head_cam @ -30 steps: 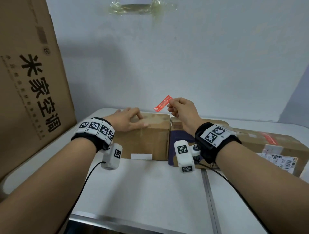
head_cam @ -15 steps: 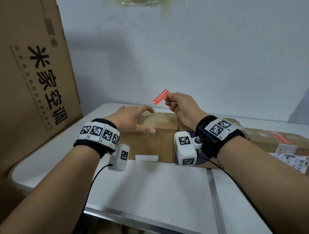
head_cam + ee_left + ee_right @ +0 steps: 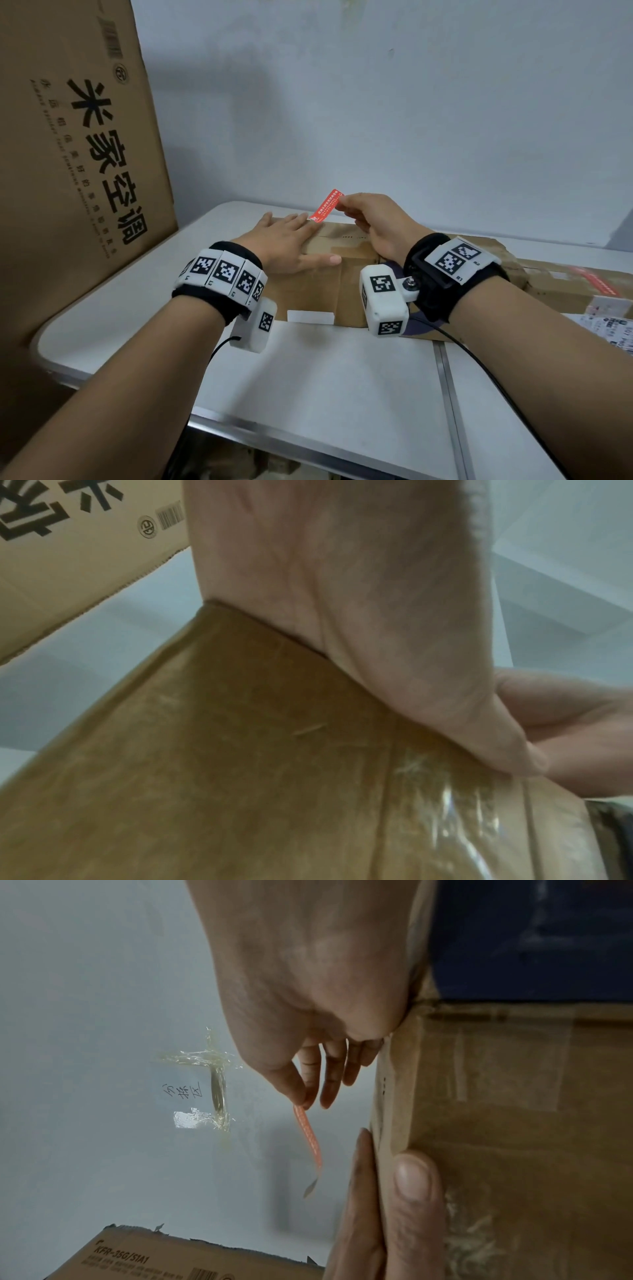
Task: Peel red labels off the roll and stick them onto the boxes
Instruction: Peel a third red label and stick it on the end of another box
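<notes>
Our right hand (image 3: 373, 222) pinches the red label (image 3: 326, 205) by its end. Our left hand (image 3: 286, 241) lies flat, fingers straight, on the box (image 3: 342, 274). We should lay the label down toward 8 o'clock, slowly, then rub it smooth.

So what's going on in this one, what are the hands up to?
A person is labelling cardboard boxes on a white table. The right hand pinches one end of a peeled red label and holds it in the air just above the left box; it is not stuck down yet. The left hand lies flat on top of that box, thumb over its front edge. A box further right already carries a red label.
</notes>
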